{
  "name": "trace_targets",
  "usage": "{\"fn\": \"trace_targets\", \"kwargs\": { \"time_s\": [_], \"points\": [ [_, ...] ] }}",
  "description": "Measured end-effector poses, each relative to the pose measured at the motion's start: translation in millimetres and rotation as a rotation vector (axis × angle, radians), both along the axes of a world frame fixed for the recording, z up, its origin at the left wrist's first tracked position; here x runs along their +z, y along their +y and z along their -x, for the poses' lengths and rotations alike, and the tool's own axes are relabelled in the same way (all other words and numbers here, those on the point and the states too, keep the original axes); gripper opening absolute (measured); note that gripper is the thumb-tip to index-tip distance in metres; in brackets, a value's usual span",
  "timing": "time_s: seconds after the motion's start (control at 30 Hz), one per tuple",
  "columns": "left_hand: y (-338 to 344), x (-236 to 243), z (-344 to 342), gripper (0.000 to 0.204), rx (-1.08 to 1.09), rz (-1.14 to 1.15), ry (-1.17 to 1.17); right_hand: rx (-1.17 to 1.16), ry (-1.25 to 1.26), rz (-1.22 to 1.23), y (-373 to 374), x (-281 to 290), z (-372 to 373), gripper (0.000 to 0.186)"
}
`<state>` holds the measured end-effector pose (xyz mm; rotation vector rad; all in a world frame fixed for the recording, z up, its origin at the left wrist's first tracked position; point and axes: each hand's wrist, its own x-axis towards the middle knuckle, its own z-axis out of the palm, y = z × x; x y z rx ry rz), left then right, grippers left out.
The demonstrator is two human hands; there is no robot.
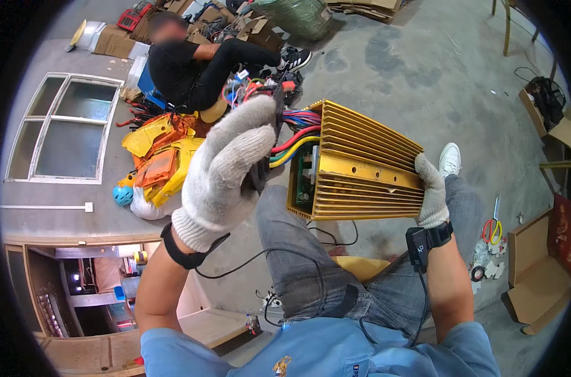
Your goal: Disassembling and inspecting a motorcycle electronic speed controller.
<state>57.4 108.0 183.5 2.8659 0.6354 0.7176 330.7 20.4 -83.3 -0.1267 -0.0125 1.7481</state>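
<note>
Over my lap I hold a gold finned controller box (370,166), tilted, with one end uncovered. My right hand (432,191), in a pale work glove, is closed round its far right end. At the uncovered end a green circuit board (305,183) shows inside. Red, yellow, blue and other wires (296,139) run out of that end to a dark end plate (258,168). My gloved left hand (219,169) grips this plate, apart from the box; its fingertips are partly hidden. Beyond it, a bunch of coloured wires with connectors (251,88) shows.
A person (178,69) sits on the left beside yellow and orange plastic panels (166,164). Scissors (494,226) and small scraps lie on the floor at right, near an open cardboard box (539,273). Black cables (279,250) hang across my lap.
</note>
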Motion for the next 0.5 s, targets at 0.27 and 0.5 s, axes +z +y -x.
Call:
{"fn": "trace_targets", "kwargs": {
  "time_s": [0.27,0.5],
  "points": [
    [-9,-7,0,0.084,0.135,-0.189,0.069,0.044,-0.096,0.019,-5,2,-1,0.056],
    [-18,-24,7,0.088,0.156,-0.164,0.002,0.093,-0.172,-0.089,-10,-6,-4,0.066]
  ]
}}
